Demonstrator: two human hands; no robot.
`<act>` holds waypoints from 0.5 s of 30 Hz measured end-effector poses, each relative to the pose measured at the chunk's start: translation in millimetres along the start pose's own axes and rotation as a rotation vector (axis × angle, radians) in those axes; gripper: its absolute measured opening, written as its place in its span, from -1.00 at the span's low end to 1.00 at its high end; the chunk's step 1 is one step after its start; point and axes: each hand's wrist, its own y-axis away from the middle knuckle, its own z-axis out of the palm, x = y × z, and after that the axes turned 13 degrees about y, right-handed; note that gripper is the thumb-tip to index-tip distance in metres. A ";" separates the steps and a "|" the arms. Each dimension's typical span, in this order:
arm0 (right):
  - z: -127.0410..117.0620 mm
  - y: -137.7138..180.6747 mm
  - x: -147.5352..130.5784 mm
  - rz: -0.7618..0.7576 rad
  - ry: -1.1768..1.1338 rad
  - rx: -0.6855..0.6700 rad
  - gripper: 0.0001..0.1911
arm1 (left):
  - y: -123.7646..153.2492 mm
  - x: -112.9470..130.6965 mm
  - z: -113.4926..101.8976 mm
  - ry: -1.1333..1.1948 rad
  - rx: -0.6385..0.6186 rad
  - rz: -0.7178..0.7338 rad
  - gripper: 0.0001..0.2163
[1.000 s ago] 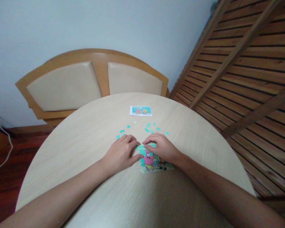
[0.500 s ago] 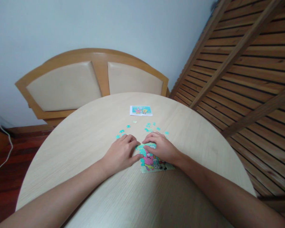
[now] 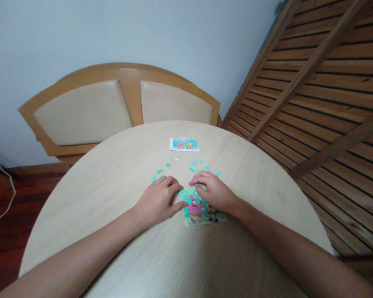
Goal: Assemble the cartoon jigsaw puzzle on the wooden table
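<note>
A partly assembled jigsaw puzzle (image 3: pixel 195 210) with pink, white and yellow cartoon figures on a turquoise ground lies flat on the table. At its left edge rests my left hand (image 3: pixel 161 196), thumb and index finger apart and touching the border. My right hand (image 3: pixel 216 191) hovers over or rests on the upper right part, covering it. Its fingers are bent, with a small gap between thumb and index finger and no piece visible there. Loose turquoise puzzle pieces (image 3: pixel 193 169) lie just beyond my right hand, and more loose pieces (image 3: pixel 159 171) lie beyond my left.
A picture card (image 3: pixel 184 144) with similar cartoon figures lies farther back on the round wooden table (image 3: pixel 118 165). One pale piece (image 3: pixel 176 159) sits near it. Behind the table stands a padded bench back (image 3: pixel 87 111); a slatted wooden panel (image 3: pixel 323 91) rises at the right.
My right hand has drawn slightly right and back, its thumb uncovering more of the puzzle's top middle. My left hand has stayed in place.
</note>
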 end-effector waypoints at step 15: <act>-14.0 6.9 -17.8 -0.001 0.055 -0.169 -0.64 | 0.5 0.1 -0.1 0.006 -0.001 -0.001 -0.70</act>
